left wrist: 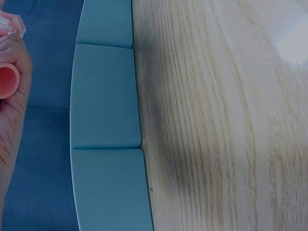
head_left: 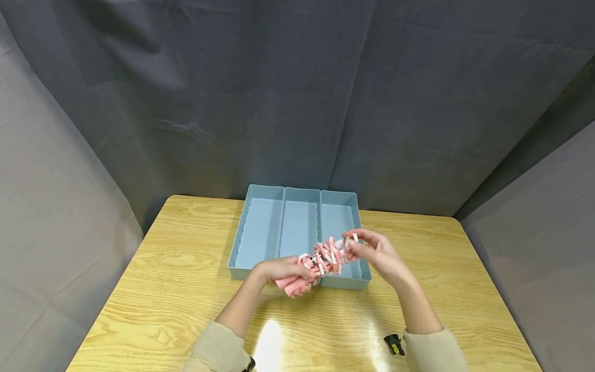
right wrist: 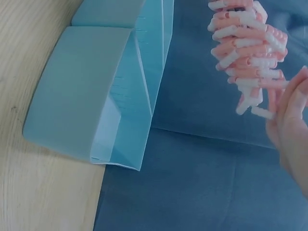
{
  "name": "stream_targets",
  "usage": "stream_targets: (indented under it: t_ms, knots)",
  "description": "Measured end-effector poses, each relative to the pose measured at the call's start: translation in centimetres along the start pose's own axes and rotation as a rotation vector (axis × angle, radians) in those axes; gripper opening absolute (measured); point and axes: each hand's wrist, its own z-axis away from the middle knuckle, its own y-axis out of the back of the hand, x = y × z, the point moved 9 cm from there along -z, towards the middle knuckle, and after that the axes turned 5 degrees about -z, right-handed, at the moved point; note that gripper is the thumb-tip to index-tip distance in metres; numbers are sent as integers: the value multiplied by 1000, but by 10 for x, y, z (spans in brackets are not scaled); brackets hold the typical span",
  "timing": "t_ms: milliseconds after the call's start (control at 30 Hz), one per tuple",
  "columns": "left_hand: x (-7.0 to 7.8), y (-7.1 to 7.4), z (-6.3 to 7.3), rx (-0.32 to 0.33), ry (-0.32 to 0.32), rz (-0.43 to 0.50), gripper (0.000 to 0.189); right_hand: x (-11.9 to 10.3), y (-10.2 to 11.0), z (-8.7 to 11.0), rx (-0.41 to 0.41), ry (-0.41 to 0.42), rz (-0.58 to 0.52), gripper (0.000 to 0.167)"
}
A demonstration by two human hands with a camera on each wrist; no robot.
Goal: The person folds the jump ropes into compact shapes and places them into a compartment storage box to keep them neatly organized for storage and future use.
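A bundled jump rope (head_left: 329, 257), strung with pink and white tube beads, hangs between both hands over the bins. My left hand (head_left: 284, 269) grips it around the smooth pink handles (head_left: 294, 285). The open end of one handle (left wrist: 16, 72) pokes out of the fist in the left wrist view. At the other end of the bundle, my right hand (head_left: 380, 254) pinches a beaded strand between thumb and fingers. The right wrist view shows the cord's stacked loops (right wrist: 248, 48) beside those fingertips (right wrist: 301, 77).
Three pale blue bins (head_left: 249, 227) stand side by side near the table's back edge, below the hands. The wooden table (head_left: 153, 289) extends to both sides and toward the front. Dark cloth (head_left: 279, 103) hangs behind, with light grey cloth (head_left: 51, 206) at the sides.
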Motion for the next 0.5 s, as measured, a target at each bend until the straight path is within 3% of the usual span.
stream_targets:
  t_ms: [100, 233, 500]
  knots:
    - [-1, -1, 1, -11, -5, -3, 20, 2, 0, -1, -22, 14, -11, 37]
    - [-1, -3, 1, -18, -3, 0, 21, 5, 2, -2, 14, 1, -35, 33]
    - [3, -5, 0, 13, 0, -29, 23, 11, 16, -4, 221, -114, 83, 33]
